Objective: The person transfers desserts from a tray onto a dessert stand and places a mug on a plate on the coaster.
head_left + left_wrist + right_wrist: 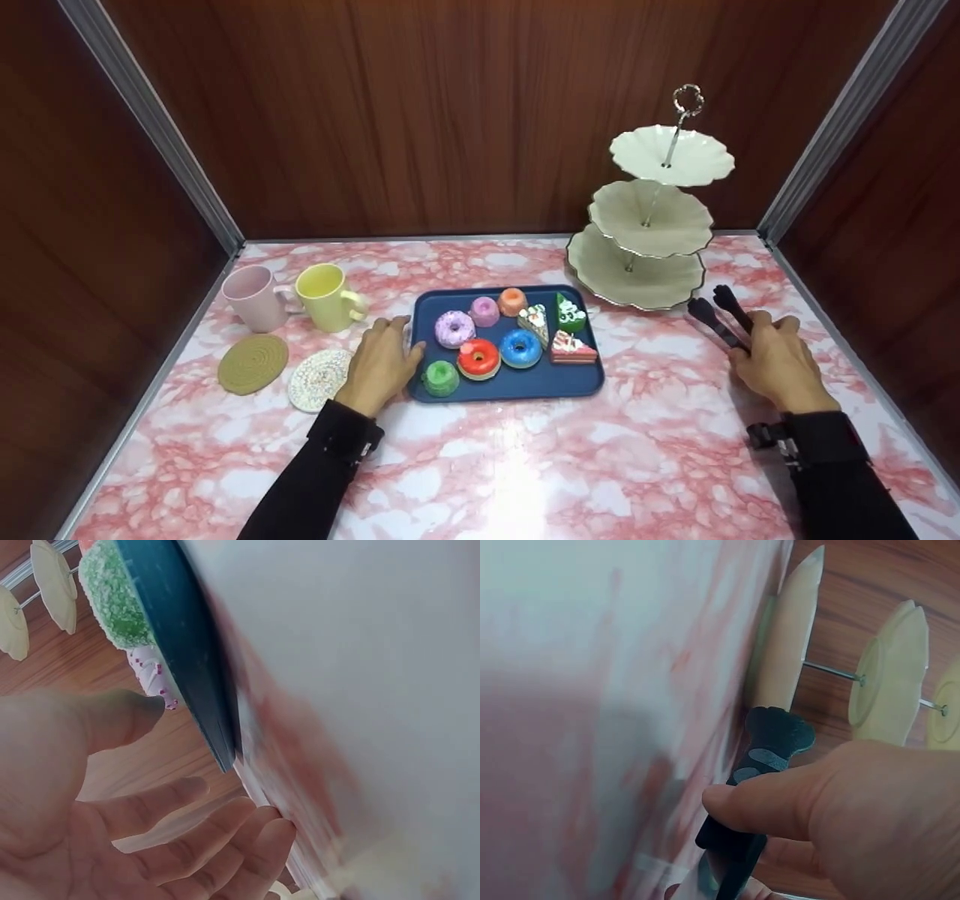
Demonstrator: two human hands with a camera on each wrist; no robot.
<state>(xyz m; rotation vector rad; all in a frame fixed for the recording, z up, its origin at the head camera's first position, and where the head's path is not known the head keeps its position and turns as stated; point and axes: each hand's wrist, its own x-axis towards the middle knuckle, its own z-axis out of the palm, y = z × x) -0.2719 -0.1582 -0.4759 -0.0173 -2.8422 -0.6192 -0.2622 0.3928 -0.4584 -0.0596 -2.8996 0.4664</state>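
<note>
A dark blue tray [540, 384] holds toy sweets: a purple donut [444, 331], a red donut [470, 365], a blue donut [510, 355], small round cakes and cake slices. My left hand [379, 365] is at the tray's left edge, fingers loosely spread and holding nothing; whether it touches the rim I cannot tell. In the left wrist view the thumb is close to the tray's side [184, 645]. At the right, my right hand [780, 364] grips black tongs [705, 312], their two tips apart and pointing away from me. The right wrist view has the thumb pressed along the tongs [769, 736].
A three-tier cream stand [679, 281] rises at the back right, just beyond the tongs. To the left are a pink mug [257, 300], a yellow mug [319, 304], an olive coaster [253, 364] and a speckled white coaster [319, 381]. Wooden walls [450, 120] enclose the table.
</note>
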